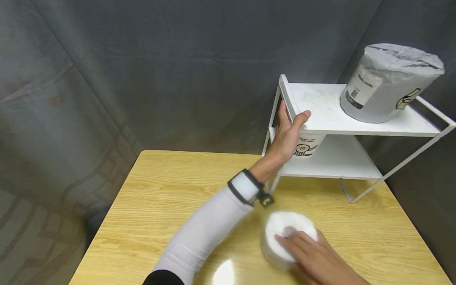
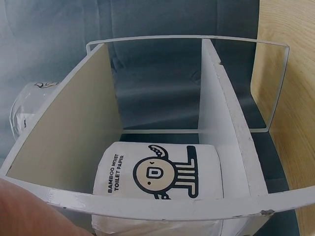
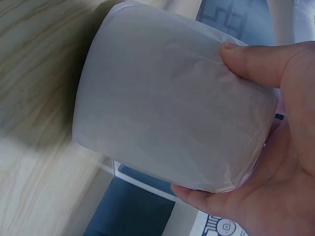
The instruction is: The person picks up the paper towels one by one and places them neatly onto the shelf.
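Note:
In the head view my left hand (image 1: 286, 138) grips the left end of a white two-tier shelf rack (image 1: 317, 118), thumb over the top tier's edge and fingers along the outer side. Just behind that end, on the lower tier, stands a white paper-wrapped toilet roll (image 2: 157, 172) printed with a cartoon figure. Low on the right, my right hand (image 1: 313, 253) holds another white toilet roll (image 1: 279, 241) over the tabletop. The right wrist view shows its plain wrapper (image 3: 172, 98), with thumb and fingers around one end. Whether it touches the table is unclear.
A larger wrapped roll (image 1: 388, 87) with a label stands on the top tier's right part. Thin metal legs (image 1: 384, 178) hold the rack on the wooden table (image 1: 171, 190). Grey cloth (image 1: 178, 71) hangs behind the table.

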The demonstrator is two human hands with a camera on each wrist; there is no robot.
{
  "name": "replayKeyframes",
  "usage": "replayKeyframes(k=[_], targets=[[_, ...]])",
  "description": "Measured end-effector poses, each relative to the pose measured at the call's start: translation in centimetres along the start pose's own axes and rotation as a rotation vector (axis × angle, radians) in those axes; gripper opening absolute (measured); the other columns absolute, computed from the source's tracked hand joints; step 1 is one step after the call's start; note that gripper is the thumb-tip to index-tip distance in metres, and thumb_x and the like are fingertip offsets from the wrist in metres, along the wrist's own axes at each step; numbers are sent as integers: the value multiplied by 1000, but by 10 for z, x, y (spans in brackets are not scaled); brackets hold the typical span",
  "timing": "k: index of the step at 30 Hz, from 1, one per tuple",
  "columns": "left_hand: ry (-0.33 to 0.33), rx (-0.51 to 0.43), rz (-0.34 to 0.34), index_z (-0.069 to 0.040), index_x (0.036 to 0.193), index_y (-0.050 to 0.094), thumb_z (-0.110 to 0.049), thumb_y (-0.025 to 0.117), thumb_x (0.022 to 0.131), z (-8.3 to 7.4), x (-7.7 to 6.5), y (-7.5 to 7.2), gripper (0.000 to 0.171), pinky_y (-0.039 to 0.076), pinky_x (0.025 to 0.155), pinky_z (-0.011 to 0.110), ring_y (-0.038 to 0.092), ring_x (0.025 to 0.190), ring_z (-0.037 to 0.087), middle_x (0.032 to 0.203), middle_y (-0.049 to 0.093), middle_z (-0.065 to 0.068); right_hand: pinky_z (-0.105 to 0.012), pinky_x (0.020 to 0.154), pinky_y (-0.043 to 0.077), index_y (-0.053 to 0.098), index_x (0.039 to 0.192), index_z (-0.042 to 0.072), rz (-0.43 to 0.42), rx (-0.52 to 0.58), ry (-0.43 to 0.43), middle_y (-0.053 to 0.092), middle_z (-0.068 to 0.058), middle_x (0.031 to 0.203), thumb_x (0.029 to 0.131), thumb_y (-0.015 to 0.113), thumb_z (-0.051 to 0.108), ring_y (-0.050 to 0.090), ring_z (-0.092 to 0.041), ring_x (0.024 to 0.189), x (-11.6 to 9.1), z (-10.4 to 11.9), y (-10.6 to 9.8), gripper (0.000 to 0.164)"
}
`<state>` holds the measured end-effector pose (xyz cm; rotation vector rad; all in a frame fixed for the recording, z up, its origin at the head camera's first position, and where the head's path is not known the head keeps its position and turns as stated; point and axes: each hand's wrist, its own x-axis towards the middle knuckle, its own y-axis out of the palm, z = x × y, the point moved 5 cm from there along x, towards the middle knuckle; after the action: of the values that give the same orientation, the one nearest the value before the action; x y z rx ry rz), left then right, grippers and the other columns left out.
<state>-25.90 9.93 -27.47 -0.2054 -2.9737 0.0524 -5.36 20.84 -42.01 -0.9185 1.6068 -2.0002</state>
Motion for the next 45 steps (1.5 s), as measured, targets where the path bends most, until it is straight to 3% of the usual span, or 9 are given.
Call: replayKeyframes(k=[9, 19, 22, 30, 33, 38, 41, 43, 45], targets=[[10, -2, 5, -29, 172, 0, -65, 42, 92, -1, 0, 0, 97, 19, 127, 60, 12, 162, 25, 178, 7, 2, -70, 97, 48, 43, 162, 36, 19, 33, 79, 61, 10, 145, 85, 84, 27, 58, -14, 131, -6, -9, -9, 88], [5, 3, 1, -29, 172, -1, -66, 41, 92, -1, 1, -1, 97, 19, 127, 62, 12, 162, 27, 178, 6, 2, -60, 98, 47, 47, 159, 39, 34, 9, 152, 62, 17, 139, 82, 87, 28, 57, -6, 127, -13, -17, -17, 88], [9, 4, 3, -30, 172, -2, -66, 41, 93, -1, 1, -1, 97, 17, 127, 62, 10, 162, 27, 178, 5, 0, -56, 96, 49, 48, 159, 38, 18, -16, 141, 63, 17, 137, 80, 89, 29, 58, -6, 124, -14, -18, -21, 89], [10, -2, 5, -32, 172, -2, -66, 42, 93, -1, 0, -1, 96, 19, 127, 61, 12, 162, 26, 178, 6, 1, -59, 91, 47, 46, 160, 39, -3, -39, 138, 62, 17, 135, 79, 89, 27, 57, -6, 123, -20, -23, -30, 92], [14, -3, 2, -31, 172, -1, -66, 42, 94, -2, 0, -1, 96, 19, 127, 60, 13, 162, 26, 178, 7, 1, -54, 89, 46, 47, 160, 37, -16, -64, 117, 63, 16, 134, 80, 88, 31, 57, -6, 121, -22, -26, -34, 90], [12, -3, 3, -31, 172, -1, -66, 42, 94, -1, -1, -1, 96, 18, 128, 59, 12, 162, 25, 178, 5, 0, -50, 85, 46, 48, 160, 34, -34, -86, 90, 62, 18, 130, 103, 58, 58, 55, -4, 118, -25, -30, -42, 62], [11, -4, 3, -30, 172, -1, -65, 42, 93, -1, -1, -1, 96, 17, 128, 59, 11, 162, 25, 178, 5, 0, -51, 85, 46, 49, 160, 33, -33, -98, 92, 62, 17, 129, 106, 37, 65, 56, -5, 117, -26, -33, -47, 63], [13, -6, 3, -30, 172, -1, -65, 42, 93, -1, -1, -1, 96, 17, 128, 59, 11, 162, 25, 178, 5, 0, -53, 85, 47, 48, 160, 34, -26, -102, 101, 62, 17, 128, 105, 42, 65, 56, -6, 116, -27, -35, -51, 63], [12, -5, 4, -30, 172, -1, -65, 42, 93, -1, -1, 0, 96, 17, 128, 60, 10, 163, 26, 178, 5, -1, -54, 85, 48, 48, 159, 34, -26, -108, 104, 63, 15, 128, 105, 35, 66, 57, -7, 115, -27, -37, -55, 65]])
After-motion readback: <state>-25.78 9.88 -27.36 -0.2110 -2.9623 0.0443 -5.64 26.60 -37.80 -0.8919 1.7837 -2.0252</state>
